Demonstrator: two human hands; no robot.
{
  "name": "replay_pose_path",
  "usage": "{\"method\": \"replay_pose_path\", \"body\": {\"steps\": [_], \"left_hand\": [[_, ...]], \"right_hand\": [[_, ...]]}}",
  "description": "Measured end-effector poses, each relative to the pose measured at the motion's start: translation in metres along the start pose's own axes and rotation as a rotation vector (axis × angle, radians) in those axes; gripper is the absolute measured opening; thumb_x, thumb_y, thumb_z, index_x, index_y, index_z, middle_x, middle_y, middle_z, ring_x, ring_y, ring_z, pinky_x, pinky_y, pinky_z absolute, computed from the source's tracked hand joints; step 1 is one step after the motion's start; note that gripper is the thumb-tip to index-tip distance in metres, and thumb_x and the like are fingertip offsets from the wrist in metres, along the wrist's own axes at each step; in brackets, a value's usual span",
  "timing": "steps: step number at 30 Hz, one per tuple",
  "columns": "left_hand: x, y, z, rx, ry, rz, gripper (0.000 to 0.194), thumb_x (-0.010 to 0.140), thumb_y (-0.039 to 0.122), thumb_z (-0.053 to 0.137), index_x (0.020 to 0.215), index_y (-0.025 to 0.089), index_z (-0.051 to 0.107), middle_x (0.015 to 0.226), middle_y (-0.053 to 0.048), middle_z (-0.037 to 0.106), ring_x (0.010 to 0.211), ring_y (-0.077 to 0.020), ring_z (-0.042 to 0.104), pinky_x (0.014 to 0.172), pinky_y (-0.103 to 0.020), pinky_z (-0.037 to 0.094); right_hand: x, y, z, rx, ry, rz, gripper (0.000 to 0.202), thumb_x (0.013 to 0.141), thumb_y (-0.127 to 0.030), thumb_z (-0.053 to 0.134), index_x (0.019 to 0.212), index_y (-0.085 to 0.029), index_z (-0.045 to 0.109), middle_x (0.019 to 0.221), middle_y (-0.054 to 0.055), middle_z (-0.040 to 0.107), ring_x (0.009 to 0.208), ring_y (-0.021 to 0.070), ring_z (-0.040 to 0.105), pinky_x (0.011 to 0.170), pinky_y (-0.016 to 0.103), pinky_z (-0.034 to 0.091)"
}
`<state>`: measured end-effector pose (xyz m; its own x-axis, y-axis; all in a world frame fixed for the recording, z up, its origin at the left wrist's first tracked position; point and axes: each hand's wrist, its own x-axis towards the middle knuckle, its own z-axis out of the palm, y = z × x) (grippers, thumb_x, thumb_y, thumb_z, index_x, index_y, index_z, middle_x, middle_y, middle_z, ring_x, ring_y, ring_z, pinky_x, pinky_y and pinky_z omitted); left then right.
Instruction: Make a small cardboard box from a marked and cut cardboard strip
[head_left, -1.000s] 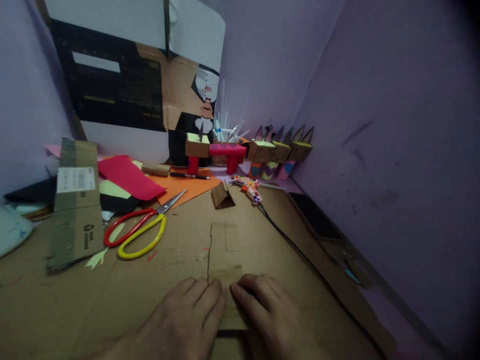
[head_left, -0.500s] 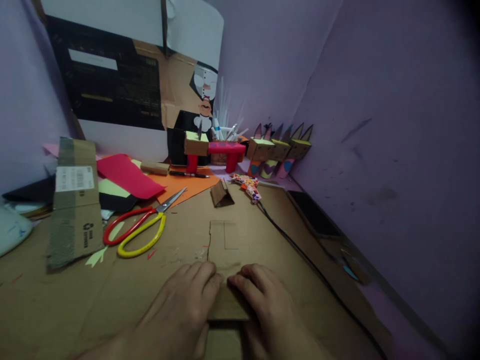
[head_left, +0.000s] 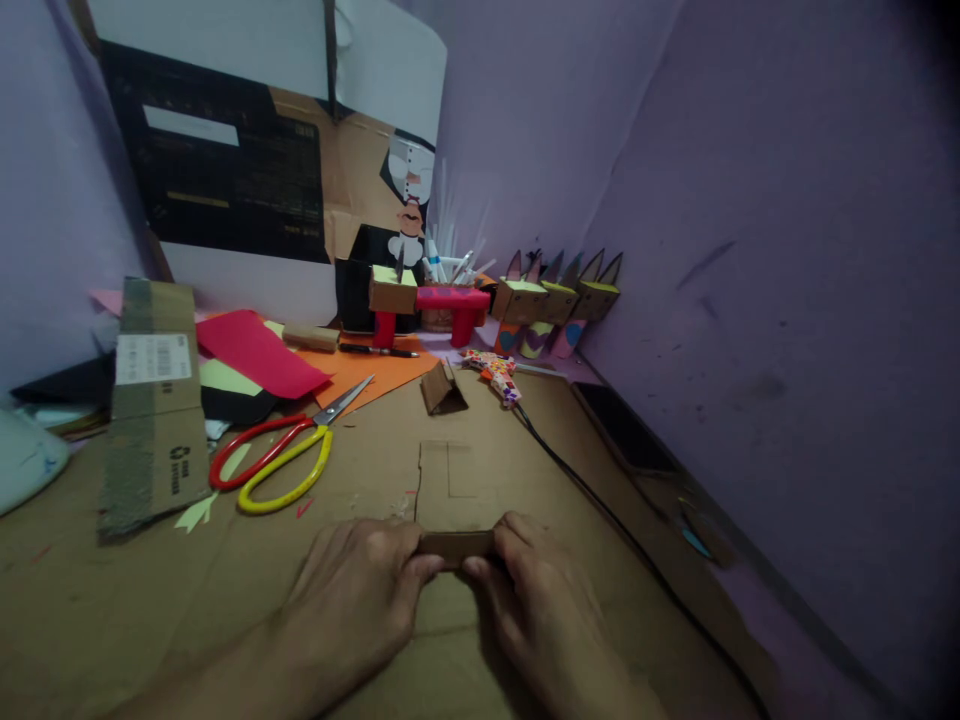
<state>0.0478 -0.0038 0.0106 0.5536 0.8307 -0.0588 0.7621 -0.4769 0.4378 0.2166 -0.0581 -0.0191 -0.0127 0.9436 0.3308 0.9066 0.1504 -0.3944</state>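
Observation:
Between my two hands is a small piece of cardboard (head_left: 456,548), its narrow brown face turned toward me. My left hand (head_left: 367,575) grips its left end, with the thumb on the near side. At the right end my right hand (head_left: 536,590) pinches it in the same way. Just beyond lies a flat cardboard piece (head_left: 457,485) with pencil lines drawn on it and a ragged left edge. Farther back stands a small folded cardboard piece (head_left: 444,388). Scissors (head_left: 289,455) with one red and one yellow handle lie partly spread to the left.
A patterned glue gun (head_left: 495,378) lies at the back, its black cord (head_left: 637,540) running down the right. A dark phone (head_left: 622,425) rests by the wall. Cardboard figures (head_left: 551,300) line the back. A printed cardboard strip (head_left: 154,420) and coloured paper (head_left: 262,355) are left.
My hands have tilted the cardboard from lying nearly flat to showing a narrow face. The fingers now grip its two ends, with the thumbs in front.

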Motion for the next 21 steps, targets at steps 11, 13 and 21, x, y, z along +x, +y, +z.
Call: {"method": "replay_pose_path", "body": {"steps": [11, 13, 21], "left_hand": [[0.006, 0.005, -0.006, -0.021, -0.003, -0.135, 0.028, 0.084, 0.032, 0.040, 0.065, 0.019, 0.055, 0.063, -0.002, 0.063, 0.061, -0.0181, 0.058, 0.054, -0.026, 0.034], [0.006, 0.004, -0.008, -0.056, -0.023, -0.131, 0.026, 0.081, 0.032, 0.044, 0.062, 0.019, 0.054, 0.060, 0.000, 0.060, 0.058, -0.0162, 0.055, 0.052, -0.024, 0.032], [-0.005, -0.008, 0.007, -0.070, 0.173, 0.335, 0.024, 0.055, 0.001, 0.042, 0.068, 0.017, 0.054, 0.075, -0.002, 0.055, 0.069, -0.0156, 0.051, 0.057, -0.025, 0.037]], "right_hand": [[0.013, -0.002, -0.009, -0.079, -0.130, 0.038, 0.017, 0.079, -0.020, 0.057, 0.063, -0.018, 0.054, 0.062, 0.003, 0.059, 0.055, 0.0164, 0.053, 0.050, 0.025, 0.029], [0.014, 0.000, -0.009, -0.082, -0.135, 0.018, 0.016, 0.080, -0.020, 0.056, 0.064, -0.018, 0.054, 0.063, 0.003, 0.059, 0.056, 0.0173, 0.053, 0.051, 0.026, 0.029], [0.000, 0.004, -0.001, 0.141, 0.128, -0.339, 0.015, 0.076, -0.008, 0.046, 0.074, -0.018, 0.057, 0.072, 0.004, 0.056, 0.067, 0.0172, 0.049, 0.061, 0.030, 0.032]]}}
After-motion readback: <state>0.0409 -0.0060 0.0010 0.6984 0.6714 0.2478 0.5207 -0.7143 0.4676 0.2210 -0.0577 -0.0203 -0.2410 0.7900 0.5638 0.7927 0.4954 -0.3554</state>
